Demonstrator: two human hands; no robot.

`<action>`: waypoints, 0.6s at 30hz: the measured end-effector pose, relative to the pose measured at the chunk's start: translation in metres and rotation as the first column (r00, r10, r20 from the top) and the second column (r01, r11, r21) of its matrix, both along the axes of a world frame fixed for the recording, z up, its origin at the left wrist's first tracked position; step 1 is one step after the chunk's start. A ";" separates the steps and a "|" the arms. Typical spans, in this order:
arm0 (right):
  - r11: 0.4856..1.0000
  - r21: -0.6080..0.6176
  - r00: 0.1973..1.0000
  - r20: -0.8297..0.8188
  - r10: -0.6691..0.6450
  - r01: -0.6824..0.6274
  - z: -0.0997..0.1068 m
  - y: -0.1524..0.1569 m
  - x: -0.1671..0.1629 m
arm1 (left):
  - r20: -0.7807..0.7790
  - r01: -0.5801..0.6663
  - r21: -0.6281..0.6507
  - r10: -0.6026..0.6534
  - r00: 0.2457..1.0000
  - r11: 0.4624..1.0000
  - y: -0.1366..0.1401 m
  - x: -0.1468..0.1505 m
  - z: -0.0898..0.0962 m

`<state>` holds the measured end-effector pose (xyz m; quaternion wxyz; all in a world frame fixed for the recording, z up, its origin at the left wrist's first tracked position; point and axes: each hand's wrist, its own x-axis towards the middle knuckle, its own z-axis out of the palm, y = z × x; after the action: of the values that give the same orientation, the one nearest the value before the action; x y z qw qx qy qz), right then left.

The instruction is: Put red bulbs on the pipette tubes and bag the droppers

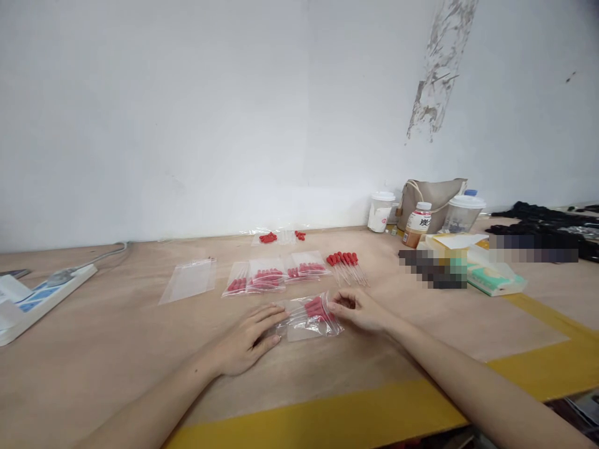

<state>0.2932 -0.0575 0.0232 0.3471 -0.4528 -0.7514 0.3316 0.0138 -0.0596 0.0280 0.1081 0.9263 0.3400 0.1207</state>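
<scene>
A clear zip bag [302, 333] lies flat on the table in front of me, with several red-bulbed droppers [318, 307] inside, their thin stems pointing left. My right hand [358, 308] pinches the bag's right edge, near the bulbs, between thumb and fingers. At the other end, my left hand [253, 337] rests with fingers stretched out and thumb apart, its fingertips touching the bag's left edge. Behind the right hand, loose droppers [346, 265] lie fanned side by side. Filled zip bags [266, 274] overlap in a row beyond my hands.
Flat bags [189, 277] lie to the left, and loose red bulbs [268, 237] near the wall. A power strip [51, 296] sits at far left. On the right stand a white-lidded cup [381, 215], a bottle [416, 224], a bag [433, 196] and a tissue pack [496, 277]. Yellow tape [327, 418] lines the front edge.
</scene>
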 end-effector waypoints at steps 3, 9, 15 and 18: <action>0.995 0.036 0.995 0.033 -0.095 0.094 -0.004 -0.003 -0.005 | -0.008 -0.012 -0.008 0.012 1.000 1.000 -0.001 0.000 0.000; 0.980 -0.122 0.985 -0.051 -0.163 0.155 -0.014 -0.003 -0.011 | -0.006 -0.006 0.003 0.006 1.000 1.000 0.000 0.000 0.000; 0.960 -0.163 0.965 -0.094 -0.245 0.228 -0.013 0.000 -0.009 | 0.011 -0.014 0.000 0.014 1.000 1.000 0.000 0.000 0.000; 0.945 -0.243 0.949 -0.174 -0.264 0.218 -0.012 -0.001 -0.011 | 0.016 -0.023 -0.014 0.023 1.000 1.000 -0.001 -0.001 0.001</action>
<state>0.2823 -0.0588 0.0112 0.4081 -0.5409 -0.6088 0.4125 0.0133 -0.0601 0.0288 0.1156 0.9207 0.3505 0.1270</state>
